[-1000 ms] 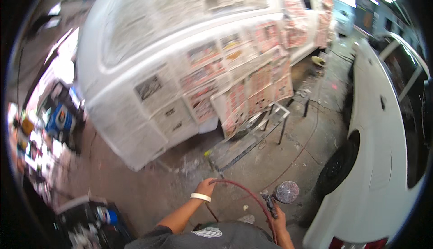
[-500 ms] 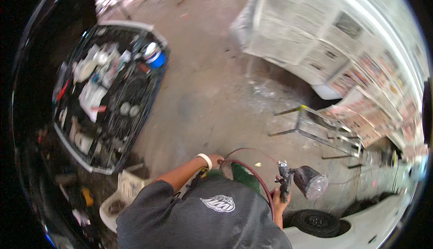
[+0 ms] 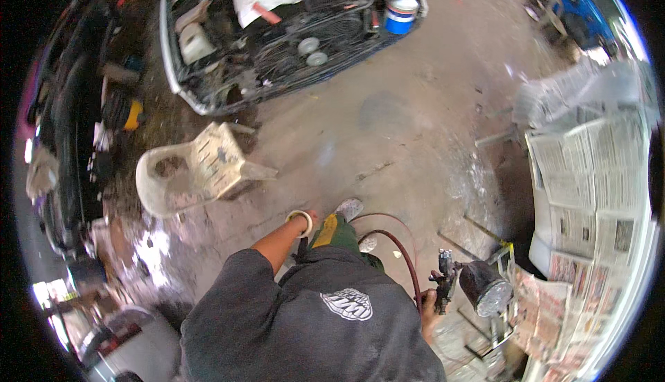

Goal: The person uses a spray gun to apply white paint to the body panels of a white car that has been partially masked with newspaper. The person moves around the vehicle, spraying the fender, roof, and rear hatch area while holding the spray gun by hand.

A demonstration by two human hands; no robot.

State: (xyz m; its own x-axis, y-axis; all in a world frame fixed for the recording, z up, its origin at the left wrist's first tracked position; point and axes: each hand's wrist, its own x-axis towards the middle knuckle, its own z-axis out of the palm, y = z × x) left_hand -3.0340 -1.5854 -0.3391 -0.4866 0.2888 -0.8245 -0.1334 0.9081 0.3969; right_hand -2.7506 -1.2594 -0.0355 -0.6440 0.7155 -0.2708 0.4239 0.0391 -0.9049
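Note:
My right hand is closed round the handle of a dark spray gun, held out to the right. A paint-smeared cup is joined to the gun's side. From beside that hand a dark red air hose arcs back past my legs. My left hand hangs beside my left leg, apart from the hose. Its fingers are too small and blurred to read. A cream ring, like a roll of tape, circles the left wrist.
A dirty white plastic chair stands at the left. Ahead, a car front carries a white bag, tools and a blue-and-white can. Newspaper masking covers a vehicle on the right. A metal step stand is near the spray gun.
My view and body have turned left, bringing the chair and car front toward the middle. My left hand has let go of the hose. The right hand keeps the spray gun.

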